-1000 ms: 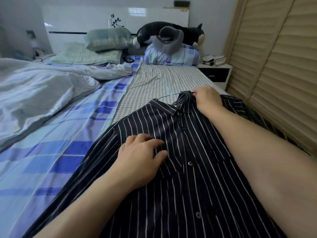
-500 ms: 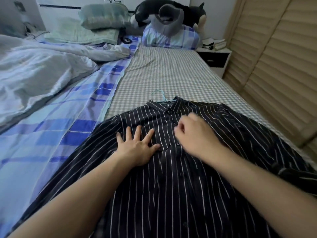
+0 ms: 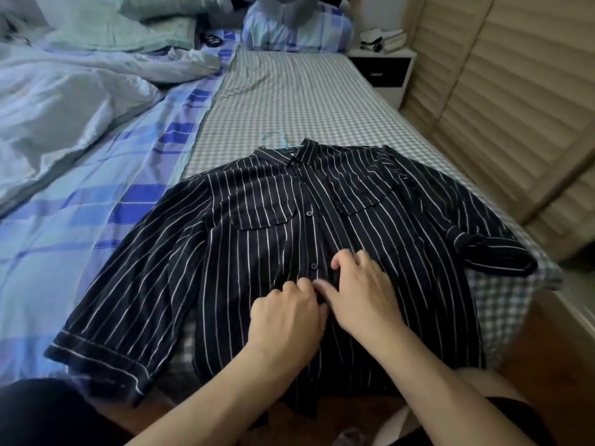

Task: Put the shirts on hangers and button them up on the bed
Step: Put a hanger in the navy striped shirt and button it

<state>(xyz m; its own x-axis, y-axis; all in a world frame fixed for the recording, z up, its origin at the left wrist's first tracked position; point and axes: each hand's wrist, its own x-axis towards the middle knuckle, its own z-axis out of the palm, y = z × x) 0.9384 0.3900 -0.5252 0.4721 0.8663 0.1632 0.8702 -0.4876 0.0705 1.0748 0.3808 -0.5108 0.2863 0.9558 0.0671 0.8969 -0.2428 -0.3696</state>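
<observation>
My left hand (image 3: 285, 313) and right hand (image 3: 357, 292), fingers curled, pinch the front placket of the dark white-striped cotton shirt (image 3: 264, 239), fingertips touching.

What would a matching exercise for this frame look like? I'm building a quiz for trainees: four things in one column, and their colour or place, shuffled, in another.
Things:
1. shirt
2. hanger
3. nightstand
4. left hand

Descriptions:
A. light blue hook poking out past the collar
B. black and white, beside the head of the bed
C. dark with thin white stripes, spread flat on the bed
D. at the button placket, next to the right hand

Pairs: 1-C, 2-A, 3-B, 4-D
</observation>
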